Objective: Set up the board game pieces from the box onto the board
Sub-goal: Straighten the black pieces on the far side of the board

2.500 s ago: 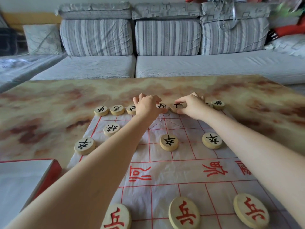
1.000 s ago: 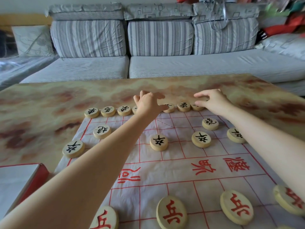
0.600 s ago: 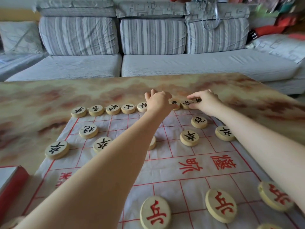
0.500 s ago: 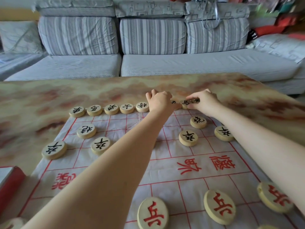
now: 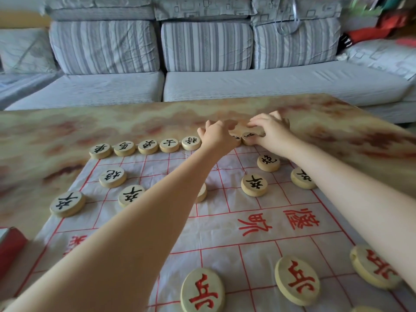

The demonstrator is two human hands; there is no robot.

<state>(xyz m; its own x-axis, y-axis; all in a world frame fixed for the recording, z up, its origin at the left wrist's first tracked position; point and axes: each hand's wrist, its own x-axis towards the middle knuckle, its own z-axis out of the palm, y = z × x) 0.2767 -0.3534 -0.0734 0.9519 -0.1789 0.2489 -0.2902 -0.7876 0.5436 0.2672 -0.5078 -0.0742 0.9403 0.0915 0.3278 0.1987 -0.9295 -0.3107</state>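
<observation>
A white cloth board [image 5: 225,224] with red lines lies on the marbled table [image 5: 67,127]. Round wooden pieces with black characters stand on it: a back row [image 5: 148,147], two in the second row [image 5: 112,176] and several in the third row [image 5: 254,185]. Red-marked pieces [image 5: 297,280] stand near me. Both hands reach to the right part of the far row. My left hand [image 5: 216,136] curls over a piece that it mostly hides. My right hand [image 5: 270,129] curls its fingers on the neighbouring black-marked piece [image 5: 249,137]. My left forearm hides most of one third-row piece.
A red box [image 5: 11,246] sits at the left edge of the table. A grey striped sofa [image 5: 202,86] stands behind the table's far edge. More red-marked pieces [image 5: 202,291] lie at the near edge of the cloth.
Both hands have moved to the right along the far row and now sit close together. The row left of my left hand now shows several pieces side by side.
</observation>
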